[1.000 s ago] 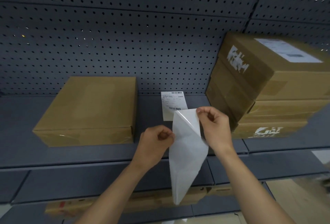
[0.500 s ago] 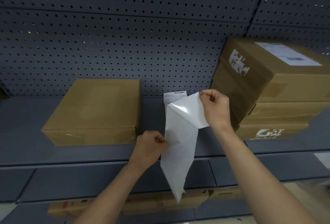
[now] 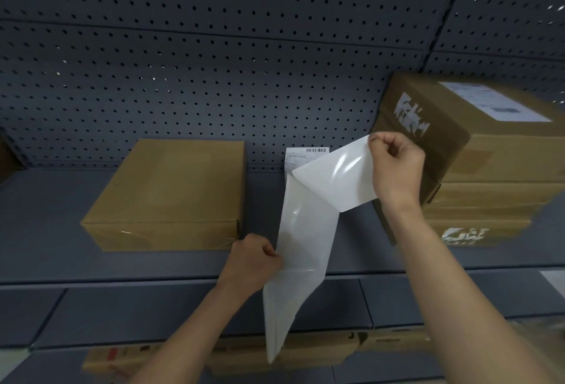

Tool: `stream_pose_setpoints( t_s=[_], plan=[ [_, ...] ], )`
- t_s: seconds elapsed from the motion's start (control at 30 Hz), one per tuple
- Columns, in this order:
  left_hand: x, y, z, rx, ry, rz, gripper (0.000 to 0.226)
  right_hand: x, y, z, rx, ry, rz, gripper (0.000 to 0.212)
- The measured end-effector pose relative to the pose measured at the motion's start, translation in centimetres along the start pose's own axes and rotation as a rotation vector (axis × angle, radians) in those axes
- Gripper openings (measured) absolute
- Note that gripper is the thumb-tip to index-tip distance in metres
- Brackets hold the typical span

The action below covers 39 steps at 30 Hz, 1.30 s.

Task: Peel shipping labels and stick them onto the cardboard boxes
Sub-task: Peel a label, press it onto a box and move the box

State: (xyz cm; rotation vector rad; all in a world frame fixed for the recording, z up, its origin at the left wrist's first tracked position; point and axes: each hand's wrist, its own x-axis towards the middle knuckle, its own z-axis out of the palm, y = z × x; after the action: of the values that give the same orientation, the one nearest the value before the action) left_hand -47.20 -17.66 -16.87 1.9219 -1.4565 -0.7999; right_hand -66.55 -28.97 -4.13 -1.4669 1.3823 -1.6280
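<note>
Label (image 3: 339,178) half peeled off backing strip (image 3: 302,249).
Right hand (image 3: 396,166) pinches its corner in curled fingers; left hand (image 3: 253,258) grips the strip (glossy).

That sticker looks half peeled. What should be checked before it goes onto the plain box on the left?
1. Grip of the right hand on the label corner: ok, pinched.
2. Grip of the left hand on the backing strip: ok, pinched at its edge.
3. Label fully off the backing strip: not ok, joined along a slanted fold.
4. Top of the plain box free for a label: ok, bare.
5. Label free of creases: cannot tell, glare on it.
</note>
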Motion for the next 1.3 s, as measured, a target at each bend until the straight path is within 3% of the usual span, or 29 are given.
stream_pose_setpoints(
  t_s=[0.23, 0.43, 0.57, 0.8, 0.9, 0.97, 1.03, 1.17, 1.3],
  plan=[
    [-0.4, -0.2, -0.3, 0.001, -0.025, 0.007, 0.027, 1.7, -0.4, -1.9, 0.052, 0.137, 0.016, 0.012],
    [-1.0, -0.3, 0.0, 0.018, -0.055, 0.037, 0.014, 1.2, -0.9, -1.8, 0.119, 0.277, -0.026, 0.010],
    [-1.3, -0.1, -0.2, 0.015, -0.103, 0.063, 0.013, 0.5, -1.2, -1.3, 0.136, 0.272, -0.053, 0.010],
    [-2.8, 1.7, -2.1, -0.076, -0.036, 0.116, 0.012, -3.0, -1.9, 1.2, 0.185, 0.069, -0.167, 0.009],
    [-3.2, 4.2, -4.8, -0.519, -0.002, 0.051, 0.012, -5.2, -2.3, 2.7, 0.126, -0.071, -0.299, 0.009],
    [-3.1, 5.6, -7.0, -0.862, -0.041, -0.011, 0.022, -6.9, -2.7, 3.8, 0.014, -0.192, -0.458, 0.008],
    [-2.7, 6.2, -9.0, -1.051, -0.073, -0.026, 0.037, -8.5, -2.9, 5.1, -0.078, -0.317, -0.644, 0.013],
    [-1.7, 4.9, -11.7, -1.042, -0.013, 0.015, 0.042, -10.5, -2.7, 8.0, -0.150, -0.469, -0.899, 0.016],
    [-1.2, 3.1, -13.7, -0.950, 0.057, 0.061, 0.023, -11.3, -2.8, 10.4, -0.232, -0.574, -0.931, 0.020]
  ],
)
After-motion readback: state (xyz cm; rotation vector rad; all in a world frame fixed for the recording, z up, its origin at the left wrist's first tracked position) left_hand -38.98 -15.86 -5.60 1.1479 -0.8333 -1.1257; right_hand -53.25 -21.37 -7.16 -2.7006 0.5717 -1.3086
